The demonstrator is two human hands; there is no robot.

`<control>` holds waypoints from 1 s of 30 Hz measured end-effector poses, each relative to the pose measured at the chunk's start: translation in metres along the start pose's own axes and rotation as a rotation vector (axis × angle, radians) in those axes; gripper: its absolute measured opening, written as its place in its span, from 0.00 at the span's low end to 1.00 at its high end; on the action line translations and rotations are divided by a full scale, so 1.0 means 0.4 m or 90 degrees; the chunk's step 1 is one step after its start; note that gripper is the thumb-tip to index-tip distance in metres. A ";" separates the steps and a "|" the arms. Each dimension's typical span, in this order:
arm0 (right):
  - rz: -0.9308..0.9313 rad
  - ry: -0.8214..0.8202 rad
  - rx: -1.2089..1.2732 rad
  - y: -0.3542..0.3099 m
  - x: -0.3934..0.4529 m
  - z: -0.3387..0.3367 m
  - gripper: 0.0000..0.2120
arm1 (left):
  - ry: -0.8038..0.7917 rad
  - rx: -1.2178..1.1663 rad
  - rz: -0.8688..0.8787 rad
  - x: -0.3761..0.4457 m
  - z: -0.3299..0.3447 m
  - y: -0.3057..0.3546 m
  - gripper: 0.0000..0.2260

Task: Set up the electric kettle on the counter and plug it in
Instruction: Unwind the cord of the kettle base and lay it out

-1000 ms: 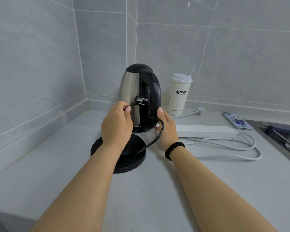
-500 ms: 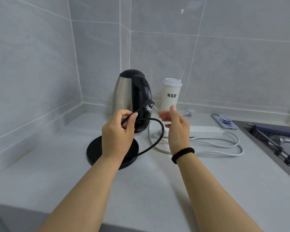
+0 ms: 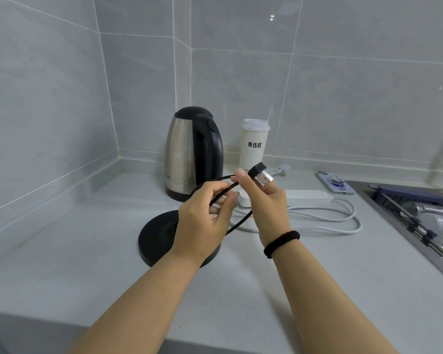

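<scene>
My right hand (image 3: 265, 198) pinches the plug (image 3: 260, 172); my left hand (image 3: 202, 221) grips the cord (image 3: 241, 222). Risk: the taut cord drags the base (image 3: 159, 236) toward the counter's front edge.

We had only one view, a wide-angle camera worn on the head, which looked forward and down across the bench (image 3: 62, 251) into the tiled corner of the wall (image 3: 182, 72). It sat close enough that both forearms reached in from the bottom edge, and straight tile lines bowed toward the frame's edges.
</scene>
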State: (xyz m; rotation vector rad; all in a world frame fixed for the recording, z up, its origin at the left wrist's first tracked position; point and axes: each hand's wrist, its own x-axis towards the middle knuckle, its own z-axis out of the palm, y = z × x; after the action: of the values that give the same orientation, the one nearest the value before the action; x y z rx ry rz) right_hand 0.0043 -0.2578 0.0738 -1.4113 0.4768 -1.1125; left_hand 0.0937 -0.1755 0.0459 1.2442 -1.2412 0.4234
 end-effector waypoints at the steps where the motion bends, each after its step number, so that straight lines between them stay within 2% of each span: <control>1: 0.017 -0.003 0.010 0.000 0.001 -0.004 0.19 | -0.020 -0.013 -0.009 -0.003 0.000 0.003 0.10; 6: 0.046 0.041 0.053 -0.018 0.003 -0.027 0.11 | -0.156 -0.012 -0.100 -0.015 -0.006 -0.015 0.16; 8: 0.039 0.071 0.072 -0.023 0.010 -0.039 0.08 | -0.178 -0.019 -0.121 -0.017 -0.006 -0.015 0.18; 10: 0.025 0.088 0.078 -0.026 0.019 -0.047 0.09 | -0.185 -0.038 -0.097 -0.018 -0.011 -0.009 0.22; 13: 0.032 0.093 0.183 -0.022 0.034 -0.066 0.09 | -0.139 -0.040 -0.100 -0.011 -0.030 -0.011 0.20; 16: 0.033 0.104 0.227 -0.011 0.045 -0.096 0.16 | -0.004 0.040 -0.185 0.012 -0.052 -0.039 0.11; 17: 0.029 0.103 0.219 -0.008 0.046 -0.107 0.18 | 0.024 0.069 -0.220 0.019 -0.062 -0.049 0.11; 19: 0.025 0.096 0.191 -0.008 0.044 -0.121 0.18 | 0.031 0.117 -0.292 0.029 -0.078 -0.069 0.15; 22: 0.003 0.097 0.089 -0.014 0.035 -0.135 0.18 | -0.033 0.196 -0.371 0.028 -0.086 -0.097 0.16; 25: -0.068 0.118 -0.003 -0.014 0.019 -0.135 0.16 | -0.117 0.258 -0.410 0.019 -0.082 -0.119 0.16; 30: -0.335 0.238 -0.094 -0.003 -0.008 -0.131 0.15 | -0.185 0.231 -0.444 0.017 -0.078 -0.120 0.18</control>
State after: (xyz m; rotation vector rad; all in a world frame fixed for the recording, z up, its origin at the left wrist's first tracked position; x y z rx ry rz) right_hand -0.0410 -0.2827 0.0646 -1.5052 0.4687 -1.8171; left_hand 0.1496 -0.1675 0.0346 2.0012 -0.8995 -0.0556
